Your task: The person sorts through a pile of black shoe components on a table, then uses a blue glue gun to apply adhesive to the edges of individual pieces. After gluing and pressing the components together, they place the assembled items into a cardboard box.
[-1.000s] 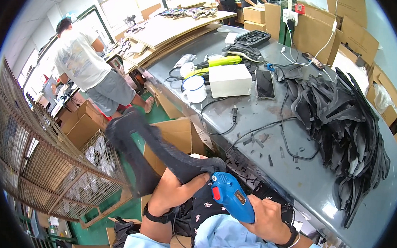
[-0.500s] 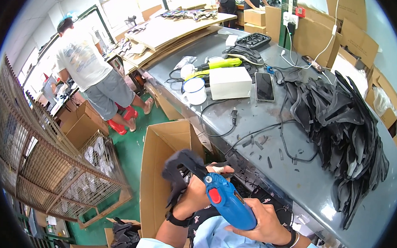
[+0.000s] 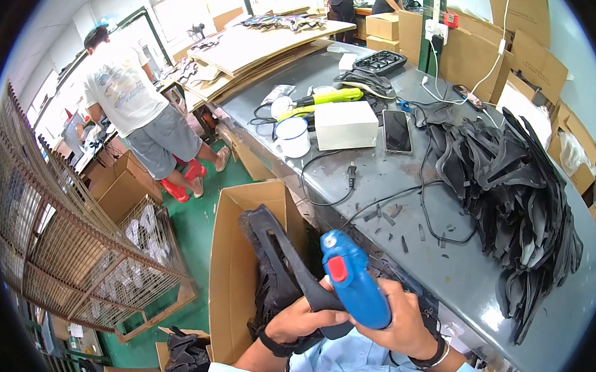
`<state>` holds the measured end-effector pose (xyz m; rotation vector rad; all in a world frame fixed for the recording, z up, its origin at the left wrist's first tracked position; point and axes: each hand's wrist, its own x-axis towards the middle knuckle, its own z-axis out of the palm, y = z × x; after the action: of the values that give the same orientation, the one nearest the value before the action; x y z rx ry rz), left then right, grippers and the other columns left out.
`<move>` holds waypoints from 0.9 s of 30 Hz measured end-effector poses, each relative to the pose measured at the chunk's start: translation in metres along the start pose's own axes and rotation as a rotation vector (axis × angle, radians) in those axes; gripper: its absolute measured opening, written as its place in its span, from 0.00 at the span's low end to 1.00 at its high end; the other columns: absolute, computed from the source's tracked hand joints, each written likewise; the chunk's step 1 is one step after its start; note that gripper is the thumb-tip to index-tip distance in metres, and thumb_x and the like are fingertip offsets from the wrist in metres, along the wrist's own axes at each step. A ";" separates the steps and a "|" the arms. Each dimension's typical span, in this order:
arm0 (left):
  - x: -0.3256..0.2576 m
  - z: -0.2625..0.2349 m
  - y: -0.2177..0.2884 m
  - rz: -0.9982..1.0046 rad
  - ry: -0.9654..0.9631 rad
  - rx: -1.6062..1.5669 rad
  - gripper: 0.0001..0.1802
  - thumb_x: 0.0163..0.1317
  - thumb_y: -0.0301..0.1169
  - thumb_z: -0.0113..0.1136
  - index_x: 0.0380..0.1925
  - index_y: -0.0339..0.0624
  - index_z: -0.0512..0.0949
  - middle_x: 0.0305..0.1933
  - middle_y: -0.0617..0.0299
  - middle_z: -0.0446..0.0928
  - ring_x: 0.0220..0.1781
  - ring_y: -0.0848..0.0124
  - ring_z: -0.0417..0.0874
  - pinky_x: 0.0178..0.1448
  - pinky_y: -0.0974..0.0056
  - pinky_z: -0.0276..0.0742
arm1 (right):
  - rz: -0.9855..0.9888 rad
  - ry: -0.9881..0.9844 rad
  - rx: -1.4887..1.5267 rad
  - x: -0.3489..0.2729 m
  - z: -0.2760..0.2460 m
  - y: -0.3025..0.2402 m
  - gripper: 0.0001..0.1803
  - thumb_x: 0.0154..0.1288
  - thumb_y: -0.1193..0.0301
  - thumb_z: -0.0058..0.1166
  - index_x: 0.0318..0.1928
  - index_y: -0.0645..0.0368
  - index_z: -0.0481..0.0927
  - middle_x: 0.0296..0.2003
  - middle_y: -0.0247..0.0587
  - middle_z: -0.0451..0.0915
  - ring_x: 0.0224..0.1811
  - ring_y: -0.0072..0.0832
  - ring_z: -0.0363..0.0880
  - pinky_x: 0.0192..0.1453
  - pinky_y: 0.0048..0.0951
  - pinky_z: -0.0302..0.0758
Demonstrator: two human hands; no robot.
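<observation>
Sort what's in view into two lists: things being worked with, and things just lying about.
In use:
left hand on the black part
right hand around the blue tool
open carton beneath them
pile of black parts

Lying about:
white box
phone
white mug
wire cage

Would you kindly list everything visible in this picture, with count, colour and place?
black strap piece: one, black, in the left hand, over the open carton
blue tool: one, blue with a red button, in the right hand
open carton: one, brown, on the floor beside the table
table: one, grey, right
pile of black pieces: one, black, on the table's right
white box: one, white, on the table
phone: one, dark, beside the box
mug: one, white, at the table edge
wire cage: one, rusty, left
co-worker: one, standing, upper left
left hand: gripping the strap
right hand: gripping the tool
</observation>
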<state>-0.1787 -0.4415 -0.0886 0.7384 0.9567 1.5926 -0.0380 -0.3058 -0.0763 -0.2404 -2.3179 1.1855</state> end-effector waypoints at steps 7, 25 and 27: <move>0.049 -0.006 0.006 0.855 0.630 -0.235 0.18 0.65 0.36 0.54 0.52 0.41 0.65 0.34 0.53 0.75 0.34 0.67 0.78 0.37 0.67 0.75 | -0.131 -0.216 0.124 -0.010 0.002 -0.006 0.33 0.45 0.65 0.72 0.47 0.66 0.68 0.33 0.48 0.80 0.29 0.36 0.84 0.34 0.29 0.79; 0.014 -0.014 0.027 0.584 0.501 0.101 0.16 0.59 0.25 0.59 0.47 0.33 0.73 0.38 0.52 0.79 0.34 0.69 0.82 0.38 0.68 0.80 | -0.029 -0.142 -0.186 -0.012 -0.006 0.004 0.35 0.44 0.60 0.73 0.46 0.68 0.68 0.32 0.51 0.80 0.28 0.40 0.83 0.32 0.32 0.79; 0.012 -0.011 0.030 0.530 0.527 0.176 0.17 0.60 0.25 0.59 0.48 0.32 0.73 0.38 0.53 0.79 0.35 0.70 0.82 0.37 0.69 0.79 | -0.024 -0.149 -0.196 -0.012 -0.006 0.004 0.35 0.44 0.61 0.73 0.46 0.68 0.69 0.32 0.51 0.80 0.28 0.40 0.83 0.32 0.32 0.79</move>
<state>-0.2051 -0.4345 -0.0683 0.7452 1.3705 2.2567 -0.0247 -0.3036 -0.0814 -0.1991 -2.5624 0.9946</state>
